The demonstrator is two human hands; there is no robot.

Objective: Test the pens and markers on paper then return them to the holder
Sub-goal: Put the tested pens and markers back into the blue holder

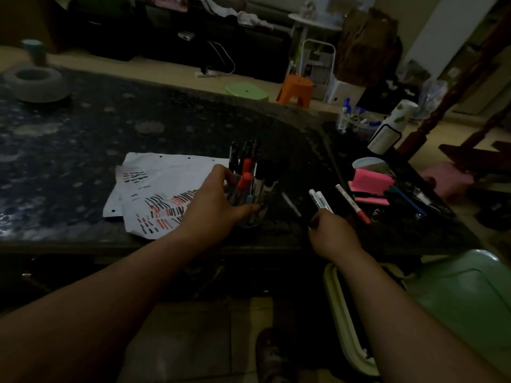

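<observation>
At the near edge of the bench (110, 120): two markers about to go back in the holder (262, 208).

The left hand (215, 200) curls round the clear holder, thumb in front and fingers behind, steadying it just beside the paper (166, 175), which carries rows of black and red test strokes. The right hand (329, 230) pinches two white markers (319, 199) by their near ends, well to the right of the holder. A red-tipped pen (352, 203) and a thin pen (291, 204) lie loose on the bench, with pink sticky notes (370, 186) beyond them. By the look of it, this is the return step. The next move calls for carrying the pair left over the crowded holder, finding a gap among the upright caps and lowering them in without tipping it. Whether the loose pens have been tested I cannot tell.
</observation>
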